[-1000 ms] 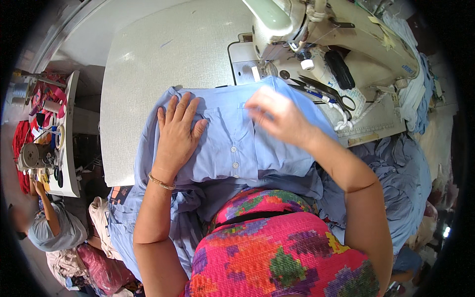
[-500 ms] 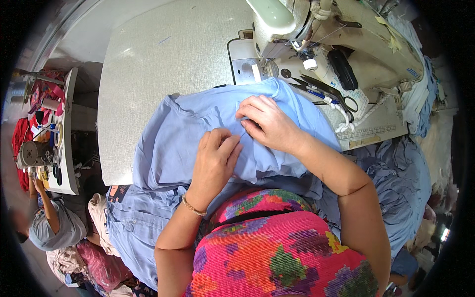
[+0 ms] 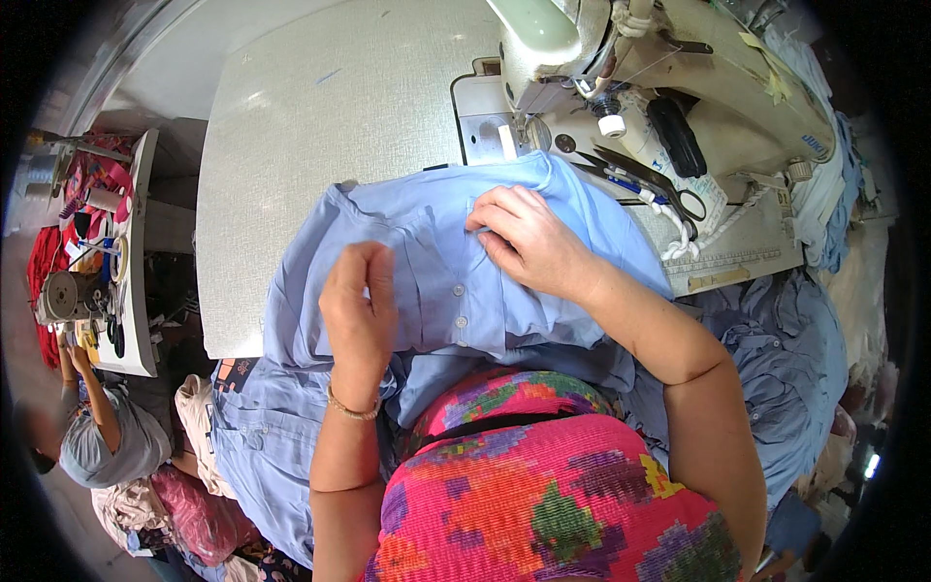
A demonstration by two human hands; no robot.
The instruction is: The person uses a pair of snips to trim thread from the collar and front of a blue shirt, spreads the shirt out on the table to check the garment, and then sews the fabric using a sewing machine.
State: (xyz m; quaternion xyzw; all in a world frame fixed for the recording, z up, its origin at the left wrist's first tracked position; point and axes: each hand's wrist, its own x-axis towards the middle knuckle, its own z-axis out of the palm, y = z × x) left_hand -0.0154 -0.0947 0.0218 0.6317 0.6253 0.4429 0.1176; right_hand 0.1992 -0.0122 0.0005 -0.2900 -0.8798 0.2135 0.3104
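Note:
A light blue buttoned shirt [image 3: 417, 281] lies spread over the table's front edge, with small pale buttons [image 3: 460, 306] showing down its placket. My right hand [image 3: 529, 238] pinches the shirt's cloth near the top of the placket. To the left, my left hand [image 3: 359, 306] is over the shirt with its fingers curled in and pressed together. Whatever those fingers hold, if anything, is hidden. Beyond the shirt's far edge stands the sewing machine [image 3: 548, 73], its needle area close behind the cloth.
Black scissors [image 3: 655, 179], a blue pen [image 3: 621, 182] and a black case [image 3: 676, 136] lie by the machine. More blue garments [image 3: 756, 359] are heaped at right and lower left. Far left, another person [image 3: 112, 436] works at a white table [image 3: 141, 330].
My left hand has moved left, away from my right hand and off the placket, uncovering the buttons. My right hand stays pinched on the shirt.

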